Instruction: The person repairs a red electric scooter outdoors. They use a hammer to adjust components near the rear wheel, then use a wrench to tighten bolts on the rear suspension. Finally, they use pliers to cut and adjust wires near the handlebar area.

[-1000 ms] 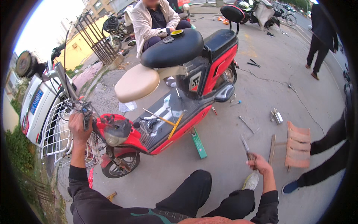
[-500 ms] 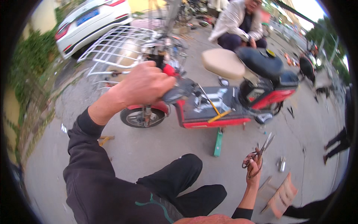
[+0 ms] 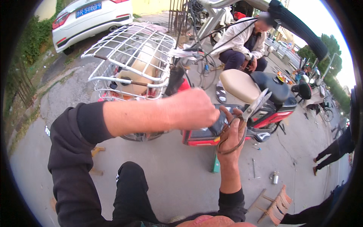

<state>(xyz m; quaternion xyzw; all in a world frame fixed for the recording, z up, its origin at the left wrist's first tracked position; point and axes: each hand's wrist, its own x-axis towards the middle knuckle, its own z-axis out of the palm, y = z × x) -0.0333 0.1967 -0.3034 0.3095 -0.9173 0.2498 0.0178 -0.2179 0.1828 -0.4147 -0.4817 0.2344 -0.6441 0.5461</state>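
My left hand (image 3: 194,109) is closed, its knuckles toward me, in front of the red and black electric scooter (image 3: 200,138). Just under its fingers shows a dark, limp-looking piece (image 3: 216,126); its kind is not clear. Close beside it, my right hand (image 3: 231,138) holds a pair of scissors (image 3: 254,106) by the looped dark handles, blades up and to the right, slightly apart. The right fingertips are near the dark piece; whether they touch it, I cannot tell. My forearm and hand hide part of the scooter's front and footboard.
A white wire basket (image 3: 130,56) sits at the scooter's front, a beige seat (image 3: 239,85) behind. Beyond it a person (image 3: 240,45) sits low. A green block (image 3: 215,165), a metal canister (image 3: 275,177) and a small folding stool (image 3: 280,206) are on the ground. A white car (image 3: 89,22) stands far left.
My left hand has moved right, away from the handlebar area, with the dark piece. My right hand has lifted the scissors up and left, bringing both hands together. The view has shifted.
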